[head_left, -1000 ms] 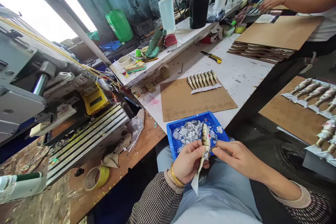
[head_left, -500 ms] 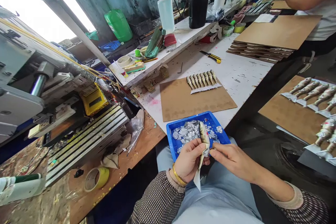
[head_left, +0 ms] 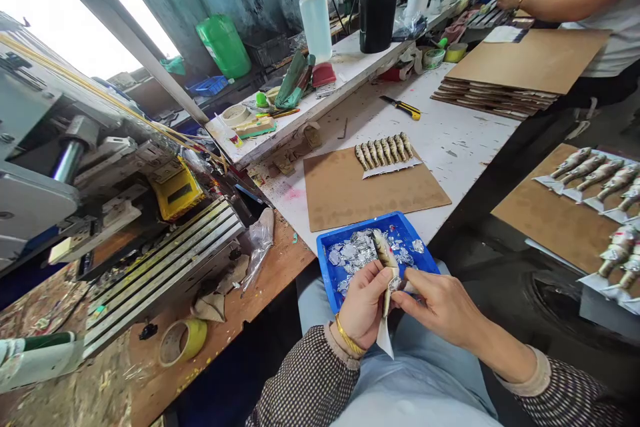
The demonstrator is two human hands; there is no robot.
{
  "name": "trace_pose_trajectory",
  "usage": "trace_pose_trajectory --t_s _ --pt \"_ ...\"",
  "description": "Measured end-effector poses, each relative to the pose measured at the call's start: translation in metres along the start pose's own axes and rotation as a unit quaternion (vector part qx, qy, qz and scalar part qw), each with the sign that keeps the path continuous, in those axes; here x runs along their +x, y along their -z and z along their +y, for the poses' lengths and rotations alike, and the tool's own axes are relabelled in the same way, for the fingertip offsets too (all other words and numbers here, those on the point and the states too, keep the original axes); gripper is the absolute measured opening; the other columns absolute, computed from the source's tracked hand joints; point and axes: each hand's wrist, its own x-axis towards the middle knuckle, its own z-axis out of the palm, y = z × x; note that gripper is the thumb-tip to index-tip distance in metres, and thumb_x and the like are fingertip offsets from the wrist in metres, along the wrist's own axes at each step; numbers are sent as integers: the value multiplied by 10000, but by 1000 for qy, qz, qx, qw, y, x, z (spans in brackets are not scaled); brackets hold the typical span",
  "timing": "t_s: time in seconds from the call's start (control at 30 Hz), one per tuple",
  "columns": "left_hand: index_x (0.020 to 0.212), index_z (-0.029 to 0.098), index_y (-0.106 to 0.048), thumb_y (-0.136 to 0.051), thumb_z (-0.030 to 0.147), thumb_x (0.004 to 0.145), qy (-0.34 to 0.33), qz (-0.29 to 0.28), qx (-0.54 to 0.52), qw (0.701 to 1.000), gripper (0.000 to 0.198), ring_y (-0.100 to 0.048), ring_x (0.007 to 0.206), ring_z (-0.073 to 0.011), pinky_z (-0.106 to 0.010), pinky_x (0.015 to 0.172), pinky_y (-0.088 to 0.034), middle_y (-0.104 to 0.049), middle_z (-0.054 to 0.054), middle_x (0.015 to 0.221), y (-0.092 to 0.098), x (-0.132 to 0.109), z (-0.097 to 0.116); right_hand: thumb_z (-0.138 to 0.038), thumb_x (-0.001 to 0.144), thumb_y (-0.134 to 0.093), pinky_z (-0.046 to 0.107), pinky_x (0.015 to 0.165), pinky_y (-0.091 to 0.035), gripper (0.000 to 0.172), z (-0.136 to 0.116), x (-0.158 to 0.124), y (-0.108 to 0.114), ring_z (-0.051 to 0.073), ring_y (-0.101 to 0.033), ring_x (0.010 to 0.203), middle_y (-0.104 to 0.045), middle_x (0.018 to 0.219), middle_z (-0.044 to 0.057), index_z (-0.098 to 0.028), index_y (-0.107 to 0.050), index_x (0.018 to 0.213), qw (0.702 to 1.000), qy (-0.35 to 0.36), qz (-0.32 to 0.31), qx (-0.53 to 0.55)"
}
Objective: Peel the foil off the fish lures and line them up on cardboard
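A fish lure (head_left: 385, 252) is gripped in the left hand (head_left: 364, 303) over the blue tray (head_left: 325, 273) of foil scraps (head_left: 350, 252), and its foil wrap (head_left: 400, 284) is pinched by the right hand (head_left: 440, 307). A hasty pull could tear the wrap or drop the lure past the tray's edge. A row of lures (head_left: 384, 149) is laid on cardboard (head_left: 370, 197) near the white bench's (head_left: 450, 140) front edge, in a cluttered workshop.

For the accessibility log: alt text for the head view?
The left hand and right hand hold a fish-shaped lure with a white tail strip, above a blue tray of foil scraps. A row of similar lures lies on a brown board beyond.
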Motion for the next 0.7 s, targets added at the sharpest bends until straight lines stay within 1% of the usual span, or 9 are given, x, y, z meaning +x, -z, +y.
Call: trace_pose_trajectory --t_s 0.1,0.17,0.27,0.33,0.4,0.47,0.53,0.7 --pt "963 129 -659 -815 328 780 -30 1 -19 999 313 -550 667 -71 -177 618 -458 -610 2 790 -2 1 -4 -530 1023 -406 293 599 -277 400 -3 0 -1 148 -523 613 -591 691 -8 -215 -457 781 1000 -17 5 10" --pt "1007 137 -668 -789 308 809 -55 0 -29 998 288 -567 698 -80 -189 654 -459 -638 -7 818 -3 3 -8 -532 1026 -394 288 598 -282 413 -7 0 -2 146 -523 611 -592 686 -8 -214 -452 769 999 -38 3 36" --pt "1082 148 -673 -764 290 834 -92 -1 -31 995 300 -585 752 -94 -212 723 -464 -677 -28 901 -4 5 -12 -552 1021 -387 280 595 -294 440 -13 -1 -1 136 -498 597 -565 653 -17 -213 -432 744 993 -76 -9 89" --pt "1065 158 -679 -785 281 816 -120 9 -33 992 297 -579 763 -89 -213 753 -460 -672 -14 896 -3 6 -15 -570 1015 -381 275 583 -298 461 -16 -2 0 127 -471 577 -530 616 -30 -214 -412 724 986 -107 -25 129" --pt "1007 165 -681 -821 291 783 -140 21 -35 989 293 -578 776 -88 -219 778 -461 -662 2 876 -1 6 -17 -595 1005 -380 269 568 -303 476 -18 -3 2 121 -445 564 -503 594 -38 -214 -411 722 977 -136 -36 163" --pt "963 164 -677 -850 314 749 -145 27 -32 989 313 -580 789 -95 -230 792 -462 -661 3 869 2 6 -20 -619 988 -397 264 569 -321 474 -18 -4 3 122 -444 581 -518 618 -36 -212 -445 751 969 -153 -38 190" --pt "964 160 -674 -865 330 729 -140 27 -25 990 346 -581 808 -104 -240 801 -457 -665 -6 885 4 6 -22 -637 967 -428 261 580 -336 469 -18 -4 4 126 -441 608 -530 647 -31 -207 -478 785 965 -165 -32 202" --pt "925 175 -623 -828 305 774 -158 -1 10 987 286 -509 756 -98 -249 762 -420 -592 21 815 7 3 -23 -689 903 -500 254 550 -256 503 -18 -2 3 110 -316 596 -411 609 -60 -203 -468 776 960 -196 -35 199"
